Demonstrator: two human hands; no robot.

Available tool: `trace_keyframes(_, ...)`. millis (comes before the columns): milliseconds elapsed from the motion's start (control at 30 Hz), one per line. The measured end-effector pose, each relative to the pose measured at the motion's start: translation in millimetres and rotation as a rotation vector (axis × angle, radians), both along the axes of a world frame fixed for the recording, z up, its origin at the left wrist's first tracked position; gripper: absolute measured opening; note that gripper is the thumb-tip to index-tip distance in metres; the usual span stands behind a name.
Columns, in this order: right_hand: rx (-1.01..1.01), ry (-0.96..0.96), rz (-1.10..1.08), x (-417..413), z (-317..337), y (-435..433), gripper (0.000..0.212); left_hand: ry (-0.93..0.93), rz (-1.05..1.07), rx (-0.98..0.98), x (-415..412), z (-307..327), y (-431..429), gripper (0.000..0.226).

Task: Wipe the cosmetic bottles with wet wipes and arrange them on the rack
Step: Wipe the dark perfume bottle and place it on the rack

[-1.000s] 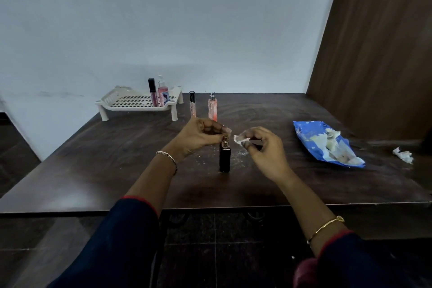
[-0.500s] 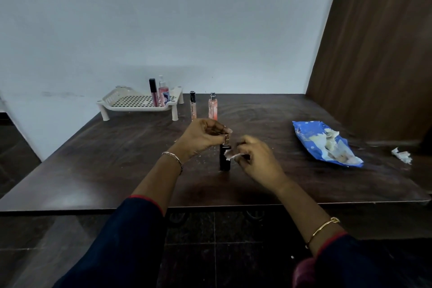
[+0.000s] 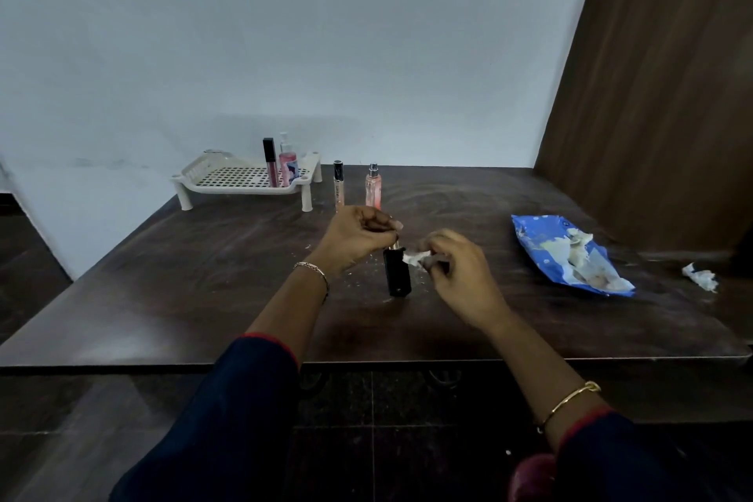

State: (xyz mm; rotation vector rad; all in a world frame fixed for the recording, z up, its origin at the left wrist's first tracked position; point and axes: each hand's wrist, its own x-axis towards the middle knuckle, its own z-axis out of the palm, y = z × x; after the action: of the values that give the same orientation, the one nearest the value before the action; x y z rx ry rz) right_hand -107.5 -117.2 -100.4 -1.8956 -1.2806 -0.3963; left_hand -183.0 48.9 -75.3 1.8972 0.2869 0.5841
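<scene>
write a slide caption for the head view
Left hand pinches the top of the black rectangular bottle; right hand holds a white wet wipe against it.

5 bottles (image 3: 397, 273) (image 3: 269, 159) (image 3: 288, 165) (image 3: 338, 185) (image 3: 373, 187), 1 rack (image 3: 212, 187), 1 wipes pkt (image 3: 538, 253)

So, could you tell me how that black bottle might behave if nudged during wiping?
The black bottle is tall on a narrow base, so it would probably tip rather than slide; the left hand pinching its top likely steadies it. Its smooth sides may be slippery once the wipe wets them.
</scene>
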Motion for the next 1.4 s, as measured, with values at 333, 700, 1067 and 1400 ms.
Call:
trace_keyframes(333,-0.328,-0.283,0.033,-6.3,-12.6,0.0,0.021,0.084,0.189,-0.045,23.1,1.6,-11.2,0.015)
trace_keyframes(700,-0.422,-0.159,0.053,10.5,-18.4,-21.5,0.021,0.166,0.263,-0.040,27.7,-2.8,-11.1,0.008)
trace_keyframes(1067,0.016,0.131,-0.046,5.7,-8.4,-10.7,0.020,0.072,0.162,-0.164,13.5,-1.7,-11.0,0.018)
trace_keyframes(1400,-0.249,-0.120,0.050,-15.5,-16.2,3.2,0.017,0.012,0.143,-0.229,8.6,-6.1,-7.7,0.012)
